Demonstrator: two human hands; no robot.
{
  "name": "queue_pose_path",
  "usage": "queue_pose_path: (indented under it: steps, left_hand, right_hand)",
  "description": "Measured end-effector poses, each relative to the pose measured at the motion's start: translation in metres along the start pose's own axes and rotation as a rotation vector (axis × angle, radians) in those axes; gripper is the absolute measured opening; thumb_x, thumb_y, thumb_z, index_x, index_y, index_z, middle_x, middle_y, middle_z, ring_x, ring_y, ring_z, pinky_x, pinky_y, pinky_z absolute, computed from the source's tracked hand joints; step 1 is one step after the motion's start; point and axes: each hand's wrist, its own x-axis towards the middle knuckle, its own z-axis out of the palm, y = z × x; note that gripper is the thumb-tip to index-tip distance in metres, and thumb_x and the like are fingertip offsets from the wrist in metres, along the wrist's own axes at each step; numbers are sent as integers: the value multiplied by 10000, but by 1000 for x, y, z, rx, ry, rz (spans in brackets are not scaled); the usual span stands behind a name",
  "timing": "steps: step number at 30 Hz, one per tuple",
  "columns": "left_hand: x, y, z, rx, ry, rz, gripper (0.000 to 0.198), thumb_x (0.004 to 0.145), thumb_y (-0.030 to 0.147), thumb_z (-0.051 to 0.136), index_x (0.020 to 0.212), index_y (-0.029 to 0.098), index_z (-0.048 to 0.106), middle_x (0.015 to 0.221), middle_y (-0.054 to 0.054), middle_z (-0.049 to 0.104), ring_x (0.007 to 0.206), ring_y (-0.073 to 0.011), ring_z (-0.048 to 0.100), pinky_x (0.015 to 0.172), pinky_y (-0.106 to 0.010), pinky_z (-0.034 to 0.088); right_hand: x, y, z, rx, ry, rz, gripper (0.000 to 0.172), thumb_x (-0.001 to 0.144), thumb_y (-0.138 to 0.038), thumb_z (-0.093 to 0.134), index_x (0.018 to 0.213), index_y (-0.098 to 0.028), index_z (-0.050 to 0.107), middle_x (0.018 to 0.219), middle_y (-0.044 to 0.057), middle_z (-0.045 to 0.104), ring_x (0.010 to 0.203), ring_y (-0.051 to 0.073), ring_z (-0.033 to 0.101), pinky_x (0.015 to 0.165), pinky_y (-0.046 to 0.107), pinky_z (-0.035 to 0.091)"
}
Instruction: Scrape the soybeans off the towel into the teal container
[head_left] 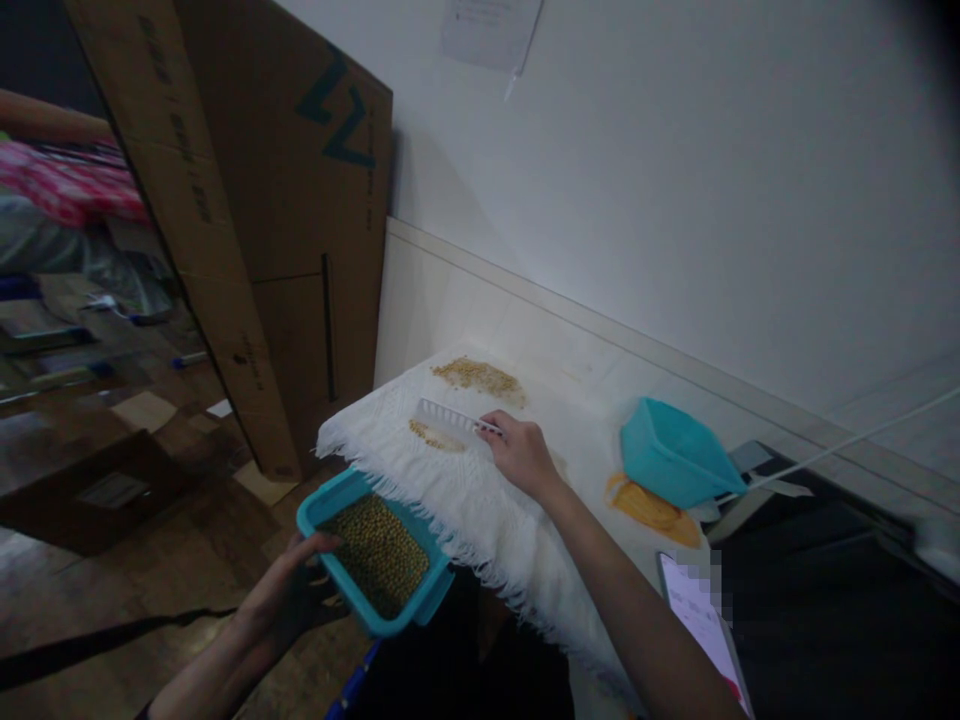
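Beans (386, 545), small and round, fill a glossy turquoise box (375, 626), its rim clasped by the left hand (289, 590); the right hand (519, 452) pinches a slotted pale strip (444, 414) over fringed white cloth (465, 500).

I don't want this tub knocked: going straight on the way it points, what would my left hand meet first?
Your left hand holds the blue tub, which leads; the fringed edge of the white cloth looks first in line, though depth is unclear and the two may be touching.
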Motion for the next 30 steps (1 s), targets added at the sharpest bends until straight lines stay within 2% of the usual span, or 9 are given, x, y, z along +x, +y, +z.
queue_pose_path:
  steps: [7, 13, 18, 25, 30]
  left_hand:
    - [-3, 0, 1, 21, -19, -15, 318, 761, 278, 832, 979, 278, 600, 771, -29, 684, 702, -295, 709, 677, -469, 639]
    - [-8, 0, 4, 50, -28, -36, 291, 823, 300, 783, 1049, 265, 603, 817, -60, 730, 727, -305, 728, 691, -464, 640]
    - [-8, -1, 4, 52, -47, -40, 309, 808, 304, 794, 1040, 271, 592, 795, -55, 729, 724, -307, 726, 682, -451, 629]
    - [-1, -6, 2, 50, -61, -27, 370, 773, 331, 825, 1052, 288, 585, 779, -36, 721, 726, -306, 718, 690, -452, 620]
    - [-2, -7, 4, 51, -50, -26, 396, 730, 336, 843, 1012, 299, 567, 773, -22, 714, 724, -307, 726, 701, -460, 618]
  right_hand:
    - [-18, 2, -2, -74, 34, -19, 229, 1018, -215, 604, 1120, -259, 805, 975, 54, 864, 876, 253, 822, 779, 283, 565]
    - [-38, 7, 1, -72, 64, -47, 203, 1003, -193, 622, 1074, -242, 806, 893, 46, 858, 796, 229, 823, 722, 252, 557]
    - [-34, 9, -2, -86, 90, -78, 205, 1010, -183, 623, 1087, -251, 801, 933, 44, 863, 825, 225, 826, 740, 251, 568]
    - [-31, 7, 2, -120, 34, -119, 210, 1000, -166, 649, 1121, -244, 803, 934, 50, 865, 830, 232, 830, 747, 257, 577]
    - [-38, 6, -10, -74, 8, -141, 193, 989, -159, 668, 1107, -232, 803, 953, 59, 865, 856, 246, 835, 765, 273, 587]
